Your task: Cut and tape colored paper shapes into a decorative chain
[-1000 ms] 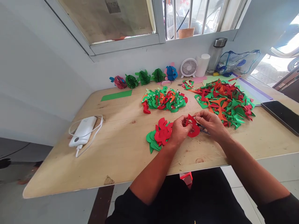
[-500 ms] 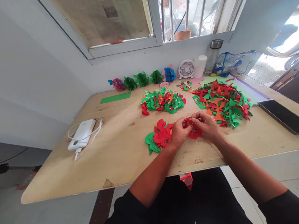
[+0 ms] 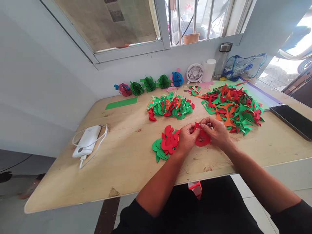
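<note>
No readable text; power bank [image 3: 87,141] at left has faint, illegible marks. Red and green cutouts [image 3: 169,140] lie by left hand [image 3: 189,137], its fingers pinching red paper [image 3: 203,139] low over table [image 3: 126,146]. Right hand [image 3: 215,131] pinches its top edge, scrap pile [image 3: 234,109] beyond, phone [image 3: 293,121] far right.

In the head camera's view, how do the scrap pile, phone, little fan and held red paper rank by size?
1. Scrap pile
2. Phone
3. Fan and red paper: too alike to rank; fingers partly hide the paper.
</note>
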Available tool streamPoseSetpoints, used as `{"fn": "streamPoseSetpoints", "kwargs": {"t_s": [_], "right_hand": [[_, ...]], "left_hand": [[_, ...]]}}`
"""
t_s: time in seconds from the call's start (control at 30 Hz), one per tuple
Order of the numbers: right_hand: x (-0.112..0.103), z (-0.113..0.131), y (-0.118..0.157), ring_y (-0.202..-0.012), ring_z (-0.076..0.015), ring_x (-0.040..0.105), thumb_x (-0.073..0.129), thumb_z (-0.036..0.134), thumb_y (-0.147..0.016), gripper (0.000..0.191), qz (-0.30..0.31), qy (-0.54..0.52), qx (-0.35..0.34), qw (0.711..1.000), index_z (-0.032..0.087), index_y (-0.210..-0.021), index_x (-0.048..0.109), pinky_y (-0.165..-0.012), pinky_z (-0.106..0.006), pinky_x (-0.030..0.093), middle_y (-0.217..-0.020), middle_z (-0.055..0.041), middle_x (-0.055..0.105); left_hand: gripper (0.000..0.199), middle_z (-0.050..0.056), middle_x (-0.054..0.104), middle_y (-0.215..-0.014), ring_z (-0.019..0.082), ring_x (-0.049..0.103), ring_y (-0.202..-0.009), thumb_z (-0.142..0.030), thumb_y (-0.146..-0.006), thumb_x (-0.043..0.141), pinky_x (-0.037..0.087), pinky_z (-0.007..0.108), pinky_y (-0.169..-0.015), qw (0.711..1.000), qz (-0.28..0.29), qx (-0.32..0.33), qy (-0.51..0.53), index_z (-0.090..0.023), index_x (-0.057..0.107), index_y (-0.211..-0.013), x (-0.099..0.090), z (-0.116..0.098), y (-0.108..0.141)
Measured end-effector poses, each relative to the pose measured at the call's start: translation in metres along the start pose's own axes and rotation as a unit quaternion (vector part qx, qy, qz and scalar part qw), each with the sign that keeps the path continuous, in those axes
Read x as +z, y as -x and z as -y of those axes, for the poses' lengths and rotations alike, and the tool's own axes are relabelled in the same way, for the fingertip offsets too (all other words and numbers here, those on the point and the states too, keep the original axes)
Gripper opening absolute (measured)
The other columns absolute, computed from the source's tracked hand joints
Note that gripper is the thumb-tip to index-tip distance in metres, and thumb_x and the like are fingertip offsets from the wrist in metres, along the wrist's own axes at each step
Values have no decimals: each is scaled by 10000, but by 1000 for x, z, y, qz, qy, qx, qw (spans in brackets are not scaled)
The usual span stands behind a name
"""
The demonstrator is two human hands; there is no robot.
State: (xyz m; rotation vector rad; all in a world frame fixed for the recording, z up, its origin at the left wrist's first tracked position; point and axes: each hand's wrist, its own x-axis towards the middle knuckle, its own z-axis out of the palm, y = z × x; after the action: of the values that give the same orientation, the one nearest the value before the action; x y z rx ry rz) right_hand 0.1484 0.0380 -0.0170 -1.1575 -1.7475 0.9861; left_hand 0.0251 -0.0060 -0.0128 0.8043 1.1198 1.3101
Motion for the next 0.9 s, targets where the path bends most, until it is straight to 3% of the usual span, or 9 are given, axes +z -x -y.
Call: {"fn": "streamPoseSetpoints", "kwargs": {"t_s": [0.3,0.5,0.9], "right_hand": [[-2,1,1,-530,-116,502,542,334,-769,157,-7,50,-15,999,191,-723,588,-500,-246,379,-626,4,613],[-3,6,1,-526,-124,527,542,315,-770,138,-4,74,-5,997,191,-730,585,-509,-247,396,-584,9,596],[-3,9,2,-521,-113,488,575,342,-755,152,-11,1,-6,1000,196,-710,578,-478,-237,388,-584,14,566]], "left_hand": [[119,-3,638,-597,88,567,-478,-250,-692,647,485,196,-487,999,-38,1,-10,-138,642,-733,1,-8,5],[149,11,651,-634,107,592,-549,-271,-690,639,481,194,-514,999,-35,3,-13,-143,659,-764,0,-7,6],[164,-1,614,-590,111,541,-497,-301,-720,614,472,225,-478,997,-66,2,-34,-150,663,-675,-2,-4,1]]}}
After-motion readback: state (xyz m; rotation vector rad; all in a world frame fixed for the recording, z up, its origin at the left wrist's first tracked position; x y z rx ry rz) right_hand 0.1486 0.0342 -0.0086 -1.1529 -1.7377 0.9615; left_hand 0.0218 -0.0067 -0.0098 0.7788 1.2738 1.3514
